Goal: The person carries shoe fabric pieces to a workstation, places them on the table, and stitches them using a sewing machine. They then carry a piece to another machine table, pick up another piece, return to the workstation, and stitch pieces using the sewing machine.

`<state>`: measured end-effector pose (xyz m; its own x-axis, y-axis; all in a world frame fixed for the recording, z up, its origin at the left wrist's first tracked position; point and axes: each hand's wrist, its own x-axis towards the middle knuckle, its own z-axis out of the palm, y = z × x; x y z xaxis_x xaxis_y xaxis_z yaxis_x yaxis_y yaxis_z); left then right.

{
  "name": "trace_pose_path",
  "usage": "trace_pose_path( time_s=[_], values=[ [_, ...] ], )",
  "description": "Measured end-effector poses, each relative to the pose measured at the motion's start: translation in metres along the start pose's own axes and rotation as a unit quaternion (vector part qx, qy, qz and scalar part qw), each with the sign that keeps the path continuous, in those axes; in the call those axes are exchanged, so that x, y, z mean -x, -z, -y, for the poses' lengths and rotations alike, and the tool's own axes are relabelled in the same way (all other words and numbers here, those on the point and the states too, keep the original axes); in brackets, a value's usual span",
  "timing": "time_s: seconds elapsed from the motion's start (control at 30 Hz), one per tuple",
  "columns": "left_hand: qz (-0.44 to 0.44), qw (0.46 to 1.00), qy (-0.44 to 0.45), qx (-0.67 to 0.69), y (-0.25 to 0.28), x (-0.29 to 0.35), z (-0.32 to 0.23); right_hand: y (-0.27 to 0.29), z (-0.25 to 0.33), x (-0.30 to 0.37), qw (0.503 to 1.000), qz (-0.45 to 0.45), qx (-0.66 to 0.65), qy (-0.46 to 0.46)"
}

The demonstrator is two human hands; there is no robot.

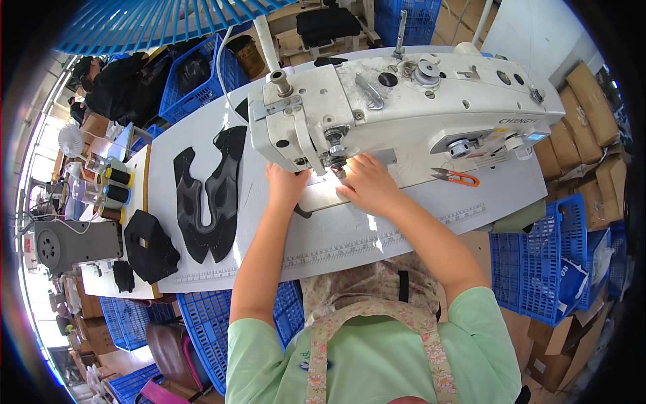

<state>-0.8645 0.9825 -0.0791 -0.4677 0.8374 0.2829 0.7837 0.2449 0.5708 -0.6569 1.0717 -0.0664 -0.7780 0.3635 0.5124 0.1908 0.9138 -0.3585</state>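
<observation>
Two bare hands, the left hand (pixel 286 185) and the right hand (pixel 370 187), flank the needle assembly (pixel 336 151) of a white sewing machine (pixel 431 87) in the head view. Fingers bend down toward its lit bed, partly hidden, so whether they pinch anything cannot be told. A dark sliver (pixel 303 213) shows beside the left wrist, too small to identify; anything under the needle is hidden. The hands' placing probably gives control from both sides. Orange-handled snips (pixel 463 175) lie right of the right hand, perhaps for easy reach. The machine looks hard and glossy; the tabletop (pixel 323 232) is pale and flat, with ruler markings (pixel 437 223) along it. On its left lies a horseshoe-shaped black piece (pixel 229 168), matt outside, smoother and greyer within, marked with pale dashes.
</observation>
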Motion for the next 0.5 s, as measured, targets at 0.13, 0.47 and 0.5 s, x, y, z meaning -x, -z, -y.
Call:
trace_pose_path(
  time_s=[0.13,0.47,0.5],
  values=[
    [-0.021,0.986,0.021,0.161,0.004,-0.005,-0.010,0.002,-0.003,0.000,1.000,0.006,0.000,-0.008],
    [-0.166,0.969,-0.162,0.088,0.006,-0.043,0.002,0.005,-0.003,0.000,0.999,0.040,0.028,-0.010],
    [-0.172,0.966,-0.170,0.091,0.008,-0.056,0.006,0.002,-0.004,0.005,0.999,0.007,0.019,-0.034]
  ],
)
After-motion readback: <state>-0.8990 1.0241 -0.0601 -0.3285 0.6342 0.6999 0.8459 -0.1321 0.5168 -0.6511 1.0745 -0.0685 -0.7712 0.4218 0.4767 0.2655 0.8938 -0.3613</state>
